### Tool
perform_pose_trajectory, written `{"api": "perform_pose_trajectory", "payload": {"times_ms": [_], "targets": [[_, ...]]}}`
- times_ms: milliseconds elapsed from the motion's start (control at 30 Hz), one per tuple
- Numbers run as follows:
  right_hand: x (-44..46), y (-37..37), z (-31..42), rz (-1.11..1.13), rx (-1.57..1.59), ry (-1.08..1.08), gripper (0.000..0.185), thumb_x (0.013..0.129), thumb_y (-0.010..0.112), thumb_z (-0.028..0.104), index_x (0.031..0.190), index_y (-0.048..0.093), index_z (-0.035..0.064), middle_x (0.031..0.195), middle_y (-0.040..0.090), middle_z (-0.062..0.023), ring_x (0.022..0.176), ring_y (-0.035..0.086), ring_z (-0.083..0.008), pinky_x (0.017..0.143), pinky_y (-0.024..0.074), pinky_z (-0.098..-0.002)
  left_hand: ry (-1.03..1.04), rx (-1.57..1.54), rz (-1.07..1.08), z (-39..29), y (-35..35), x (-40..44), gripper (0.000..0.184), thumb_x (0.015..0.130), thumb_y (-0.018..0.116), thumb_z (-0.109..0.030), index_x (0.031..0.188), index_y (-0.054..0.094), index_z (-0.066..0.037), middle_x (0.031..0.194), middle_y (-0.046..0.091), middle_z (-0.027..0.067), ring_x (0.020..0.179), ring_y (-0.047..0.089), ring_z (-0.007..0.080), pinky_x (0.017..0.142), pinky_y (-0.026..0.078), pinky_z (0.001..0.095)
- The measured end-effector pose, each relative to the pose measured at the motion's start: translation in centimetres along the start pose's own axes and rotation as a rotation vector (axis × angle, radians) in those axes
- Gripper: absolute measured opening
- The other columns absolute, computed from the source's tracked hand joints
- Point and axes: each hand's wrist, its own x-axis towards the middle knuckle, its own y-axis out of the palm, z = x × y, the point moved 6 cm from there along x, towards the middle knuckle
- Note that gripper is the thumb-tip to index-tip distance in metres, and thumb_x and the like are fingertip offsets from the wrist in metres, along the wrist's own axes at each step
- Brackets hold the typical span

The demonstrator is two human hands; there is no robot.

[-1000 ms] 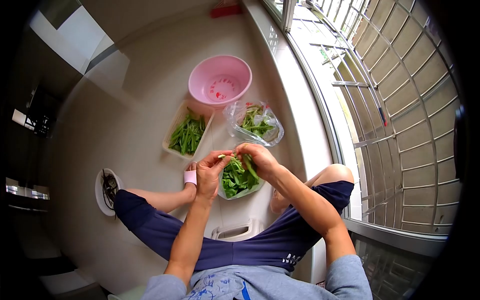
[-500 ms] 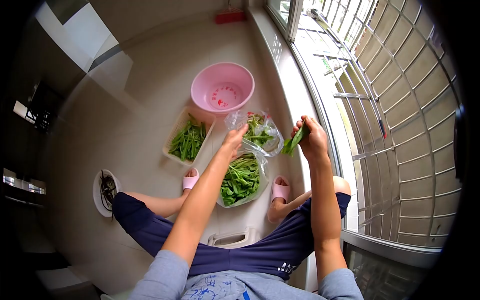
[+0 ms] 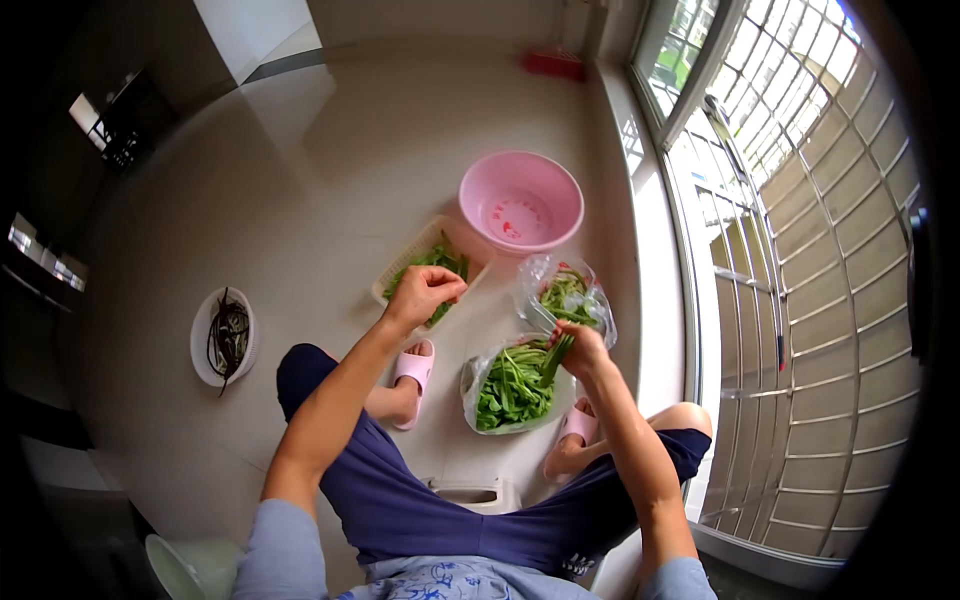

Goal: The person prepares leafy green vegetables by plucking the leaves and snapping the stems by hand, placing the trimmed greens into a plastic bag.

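My left hand point(image 3: 425, 293), fingers pinched together, hovers over the cream plastic basket point(image 3: 392, 272) of picked green leafy vegetables point(image 3: 457, 262). Whatever may be between those fingertips is too small to make out. In my right hand point(image 3: 588, 352) is a small bunch of leafy greens point(image 3: 557, 358), held above the near clear plastic bag point(image 3: 470, 395). That bag stands open on the floor, full of leafy greens point(image 3: 512, 390). Just behind it lies a second clear bag point(image 3: 600, 300) with more stems and leaves.
A pink basin point(image 3: 560, 195) stands behind the basket. To the left is a white oval basket point(image 3: 198, 345) holding dark, long strips. A red dustpan point(image 3: 555, 66) sits far back; a pale green bucket point(image 3: 180, 565) is at lower left. Window bars point(image 3: 800, 330) line the right.
My left hand has moved from the bags to above the cream basket. My right hand has come down and inward to the near bag, still holding greens. The view has shifted left.
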Motion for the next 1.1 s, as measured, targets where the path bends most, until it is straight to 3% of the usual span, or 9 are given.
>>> {"api": "perform_pose_trajectory", "payload": {"times_ms": [167,300,400,433,533,600,800,933,1100], "targets": [[8.9,6.0,-4.3,-0.014,0.091,0.015,0.011,0.077,0.042,0.006,0.085,0.037,-0.0001,0.064,0.041,-0.0084,0.054,0.042,-0.0194,0.054,0.041,-0.0322,0.097,-0.228,-0.134,-4.7,-3.9,0.2,0.023,0.08,0.05,-0.02,0.083,0.06,0.001,0.071,0.058,0.0042,0.066,0.052,0.0089,0.063,0.042,0.0206],[11.4,15.6,-3.6,0.103,0.016,-0.153,0.033,0.077,0.05,0.033,0.09,0.042,0.0034,0.076,0.043,-0.0083,0.07,0.045,-0.0181,0.061,0.0409,-0.0306,0.12,-0.308,-0.175,-5.4,-6.8,0.1,0.023,0.081,0.049,-0.021,0.088,0.058,-0.001,0.074,0.057,0.004,0.068,0.052,0.0089,0.067,0.041,0.0213],[18.2,13.5,-3.1,-0.057,-0.125,-0.001,0.038,0.079,0.047,0.035,0.094,0.042,0.0006,0.081,0.044,-0.01,0.076,0.045,-0.0196,0.068,0.0393,-0.0319,0.134,-0.331,-0.164,-5.6,-7.8,-0.1,0.022,0.081,0.049,-0.02,0.09,0.057,-0.001,0.075,0.057,0.004,0.069,0.051,0.0089,0.067,0.041,0.0213],[18.7,13.7,-2.7,0.083,-0.074,0.085,0.038,0.079,0.046,0.033,0.094,0.042,-0.0014,0.086,0.046,-0.0104,0.078,0.045,-0.0194,0.068,0.0395,-0.0323,0.152,-0.302,-0.149,-5.8,-8.0,-0.2,0.022,0.08,0.049,-0.019,0.091,0.057,-0.001,0.075,0.057,0.0041,0.069,0.051,0.009,0.067,0.041,0.0211],[18.4,11.5,-0.4,-0.045,-0.029,-0.06,0.034,0.079,0.044,0.026,0.088,0.043,-0.0068,0.087,0.045,-0.0154,0.08,0.047,-0.0247,0.074,0.041,-0.0382,0.174,-0.301,-0.126,-6.2,-8.3,-0.2,0.02,0.08,0.049,-0.016,0.09,0.057,0.0,0.075,0.057,0.004,0.07,0.051,0.0089,0.067,0.041,0.0207],[17.7,8.9,1.5,0.086,-0.224,-0.202,0.022,0.077,0.045,0.016,0.084,0.047,-0.0051,0.079,0.049,-0.0129,0.075,0.05,-0.0229,0.07,0.0441,-0.034,0.162,-0.298,-0.139,-6.3,-8.4,-0.2,0.02,0.08,0.049,-0.016,0.09,0.056,0.0,0.075,0.057,0.004,0.07,0.051,0.0089,0.067,0.041,0.0205],[11.3,-5.5,6.3,-0.397,-0.788,-0.529,0.019,0.07,0.04,0.003,0.08,0.057,-0.002,0.065,0.054,-0.007,0.059,0.053,-0.0146,0.053,0.0437,-0.0255,0.146,-0.22,-0.097,-6.9,-6.4,-0.1,0.019,0.079,0.049,-0.011,0.093,0.055,0.001,0.078,0.057,0.0051,0.072,0.052,0.0088,0.069,0.042,0.0203],[9.6,-9.4,5.8,-0.461,-1.428,-0.576,0.031,0.068,0.041,0.007,0.094,0.057,0.0037,0.091,0.057,-0.0149,0.088,0.054,-0.0253,0.078,0.0401,-0.0326,0.138,-0.106,-0.073,-6.3,-4.3,0.8,0.019,0.077,0.054,-0.012,0.091,0.056,0.001,0.077,0.058,0.0046,0.071,0.053,0.0085,0.066,0.043,0.0205],[13.5,-11.5,4.3,-0.402,-1.911,-0.33,0.05,0.066,0.045,0.007,0.115,0.039,0.0024,0.094,0.054,-0.0204,0.086,0.052,-0.0338,0.08,0.0399,-0.036,0.125,0.141,-0.048,-7.0,-2.2,1.5,0.022,0.076,0.055,-0.011,0.094,0.054,0.0,0.082,0.058,0.0053,0.074,0.053,0.0102,0.069,0.043,0.0227]]}}
